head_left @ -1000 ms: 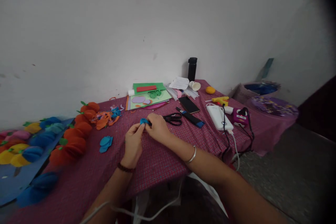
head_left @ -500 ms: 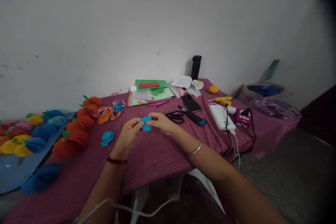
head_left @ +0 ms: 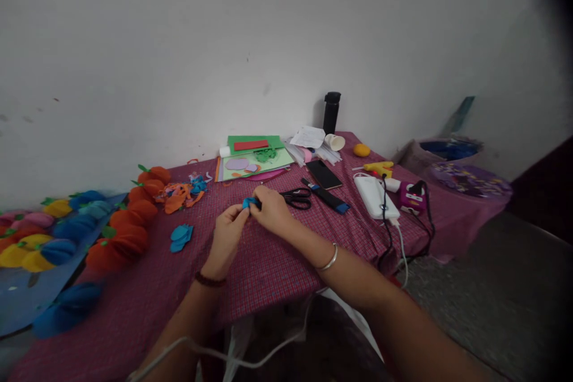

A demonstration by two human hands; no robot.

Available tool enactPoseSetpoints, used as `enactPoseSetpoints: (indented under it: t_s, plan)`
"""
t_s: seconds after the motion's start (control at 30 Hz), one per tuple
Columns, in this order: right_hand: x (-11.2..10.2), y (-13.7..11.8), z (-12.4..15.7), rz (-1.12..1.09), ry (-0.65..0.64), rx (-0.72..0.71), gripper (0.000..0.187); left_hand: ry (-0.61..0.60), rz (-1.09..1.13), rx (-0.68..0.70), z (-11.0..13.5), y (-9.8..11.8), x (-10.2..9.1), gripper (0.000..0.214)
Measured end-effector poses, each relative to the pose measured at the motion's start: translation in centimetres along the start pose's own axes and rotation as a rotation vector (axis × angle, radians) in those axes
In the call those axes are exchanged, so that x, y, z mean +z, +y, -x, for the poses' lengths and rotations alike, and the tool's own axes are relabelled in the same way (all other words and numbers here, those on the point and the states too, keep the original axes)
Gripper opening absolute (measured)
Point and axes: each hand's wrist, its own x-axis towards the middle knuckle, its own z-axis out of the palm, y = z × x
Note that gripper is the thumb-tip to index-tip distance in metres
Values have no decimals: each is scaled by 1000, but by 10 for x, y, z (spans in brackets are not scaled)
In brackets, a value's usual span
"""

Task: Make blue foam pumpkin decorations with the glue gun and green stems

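Note:
A small blue disc (head_left: 249, 202), of paper or felt, is bent between the fingertips of both hands over the middle of the table. My left hand (head_left: 228, 230) pinches its left side. My right hand (head_left: 273, 210) grips the other side, its fingers curled and hiding part of it. Left of my left hand lies a small stack of blue cut pieces (head_left: 181, 237). Black-handled scissors (head_left: 298, 198) rest just beyond my right hand.
Orange pumpkin shapes (head_left: 120, 248) and a blue board (head_left: 27, 301) with colourful ones fill the left. Scraps (head_left: 179, 196), green sheets (head_left: 277, 161), a phone (head_left: 324, 175), a black bottle (head_left: 331, 113), a yellow glue gun (head_left: 378, 168) and a white power bank (head_left: 376, 196) lie around.
The blue disc was held flat and open; now it is folded and bunched between my fingers. My right hand has turned over it, and my left forearm has shifted slightly right.

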Motion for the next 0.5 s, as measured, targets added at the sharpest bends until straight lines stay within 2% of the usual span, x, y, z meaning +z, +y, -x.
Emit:
enactPoseSetpoints:
  t_s: [0.1,0.2,0.27,0.33,0.43,0.5]
  plan:
    - [0,-3,3,116,-5,-45,7,79,-140,103,4,1,4,11]
    - [0,-5,4,58,0,-40,7,121,-150,125,3,1,5,10]
    - [1,-4,3,-113,3,20,9,110,-111,102,0,0,2,11]
    - [2,-2,0,-392,-31,118,11,51,-48,56,-4,1,-2,14]
    - [0,2,-3,-847,-199,240,17,-86,63,-28,-8,3,-10,20]
    - [-4,4,-3,-1043,-335,285,28,-160,118,-70,-8,6,-15,24]
